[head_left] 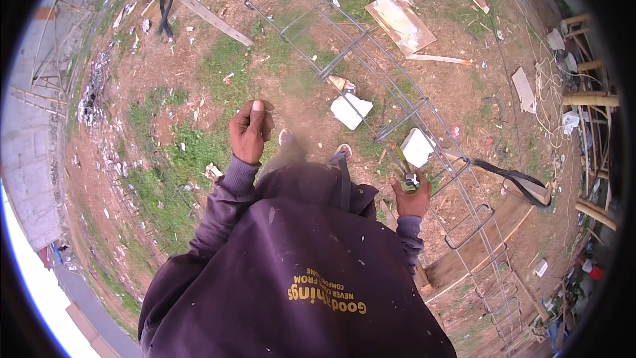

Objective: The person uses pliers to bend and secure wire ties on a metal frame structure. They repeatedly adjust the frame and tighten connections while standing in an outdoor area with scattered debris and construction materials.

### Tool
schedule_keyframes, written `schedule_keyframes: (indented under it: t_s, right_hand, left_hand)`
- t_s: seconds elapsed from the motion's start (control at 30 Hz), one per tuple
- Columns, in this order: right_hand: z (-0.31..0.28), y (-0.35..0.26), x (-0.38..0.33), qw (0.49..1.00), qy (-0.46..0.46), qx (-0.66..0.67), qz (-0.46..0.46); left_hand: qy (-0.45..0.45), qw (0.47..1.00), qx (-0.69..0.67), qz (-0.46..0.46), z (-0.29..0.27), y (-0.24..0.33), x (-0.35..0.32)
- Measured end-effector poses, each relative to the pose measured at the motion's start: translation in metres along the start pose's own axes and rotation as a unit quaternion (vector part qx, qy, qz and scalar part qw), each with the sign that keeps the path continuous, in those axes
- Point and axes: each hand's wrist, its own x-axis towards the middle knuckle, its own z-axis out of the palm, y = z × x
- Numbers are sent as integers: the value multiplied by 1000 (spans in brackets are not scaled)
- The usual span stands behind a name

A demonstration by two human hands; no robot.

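Right hand: we see this hand (414, 200) on the right with thumb and fingers closed around a dark hand tool (411, 178); its working end is too small for us to read.
Left hand: this hand (248, 134) is raised on the left, well apart from the steel, fingers curled and thumb laid along them; whether anything thin is pinched there we cannot tell.
Steel cage: the long frame of rods and hoops (354, 40) runs from far middle to near right, just beyond the right hand. We judge that a knock or a one-sided pull could shift it, and that the tool or a sleeve could snag on a hoop.
White blocks: one block (351, 111) sits left of the cage, another (418, 148) by its rods; whether either bears weight we cannot tell. If one does, a bump could let the steel drop.
Feet: a sandalled foot (344, 150) stands near the blocks; a stumble or a scraped toe seems likely if we step rightward carelessly.
Near right: a wide board (480, 245) lies beneath the rods, and a black strap (513, 178) could catch an ankle.
Far side: a stained panel (401, 23) and, to the left, a slanting plank (199, 8) would hinder walking around.
Right edge: tangled cord (546, 89) lies near bamboo poles (591, 99), another tripping spot.
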Motion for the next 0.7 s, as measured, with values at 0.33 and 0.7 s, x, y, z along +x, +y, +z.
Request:
schedule_keyframes:
  t_s: [0.33, 0.7]
  right_hand:
    - [4, -140, 25, 889, -85, 210, -399]
    - [50, -124, 33, 746, -430, 508, -10]
  left_hand:
    - [-261, 964, 17, -35, 41, -2, -9]
    - [-380, 892, 178, 169, 48, -33, 90]
